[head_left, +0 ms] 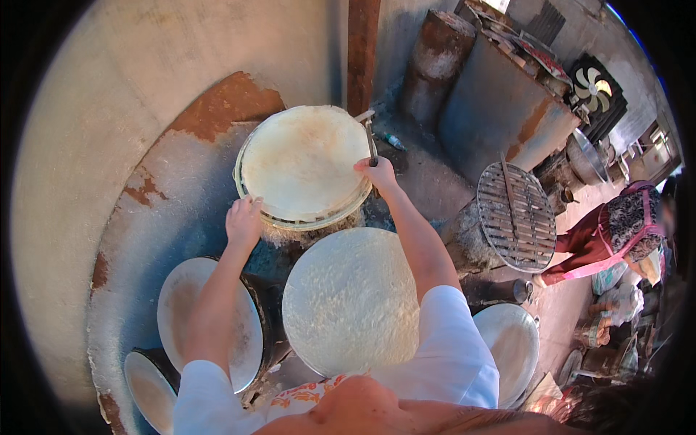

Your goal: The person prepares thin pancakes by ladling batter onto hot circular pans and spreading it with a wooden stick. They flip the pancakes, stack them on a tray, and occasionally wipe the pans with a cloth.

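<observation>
Round, pale sheet (304, 159), upper centre, spread nearly to the rim of its frame (313, 222); what is left undone is unclear. At three o'clock, the right hand (378, 172) appears closed around a dark tool (370, 138); at eight, the left hand (244, 221), half-curled, meets the rim, grip uncertain. Outward: a dish (351, 297) at five to six, between body and frame; a slatted rack (525, 225) toward four.

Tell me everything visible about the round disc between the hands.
The disc is broad and round, its pale cream top tinged brown in patches. A light greenish-yellow rim shows around its near edge; what it is made of is unclear. It lies roughly level above a rough base. The left hand is at its near-left edge; the right hand, gripping a slim tool, is at its right edge.
</observation>
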A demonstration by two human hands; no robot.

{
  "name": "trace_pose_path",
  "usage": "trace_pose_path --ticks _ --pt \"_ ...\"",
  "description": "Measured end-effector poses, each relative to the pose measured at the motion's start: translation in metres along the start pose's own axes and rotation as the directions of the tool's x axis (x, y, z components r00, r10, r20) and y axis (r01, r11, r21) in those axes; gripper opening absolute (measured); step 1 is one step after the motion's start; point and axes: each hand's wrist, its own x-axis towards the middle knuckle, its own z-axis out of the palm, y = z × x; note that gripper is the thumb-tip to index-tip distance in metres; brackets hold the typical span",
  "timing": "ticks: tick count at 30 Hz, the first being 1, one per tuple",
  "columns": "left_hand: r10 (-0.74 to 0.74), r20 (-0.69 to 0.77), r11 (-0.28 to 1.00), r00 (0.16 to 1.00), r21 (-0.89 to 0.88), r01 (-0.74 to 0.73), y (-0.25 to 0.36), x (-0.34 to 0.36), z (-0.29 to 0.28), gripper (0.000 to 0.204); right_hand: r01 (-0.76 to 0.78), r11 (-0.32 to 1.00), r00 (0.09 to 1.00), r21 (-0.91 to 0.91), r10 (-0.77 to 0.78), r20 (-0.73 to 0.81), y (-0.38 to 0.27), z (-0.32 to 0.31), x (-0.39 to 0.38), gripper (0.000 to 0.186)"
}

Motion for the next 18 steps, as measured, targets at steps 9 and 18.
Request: trace_pose_path --ticks 9,18 --pt "-0.084 -0.048 0.996 0.995 0.022 0.085 -0.01 -0.033 -0.099 0.037 0.129 0.989 0.99 -0.071 -0.133 -0.053 -0.005 -0.018 -0.022 0.007" --pt "-0.235 0.026 0.92 0.972 -0.318 0.231 0.036 -0.206 -0.236 0.031 0.111 0.977 0.97 -0.18 -0.146 -0.196 0.014 -0.173 -0.416 0.056"
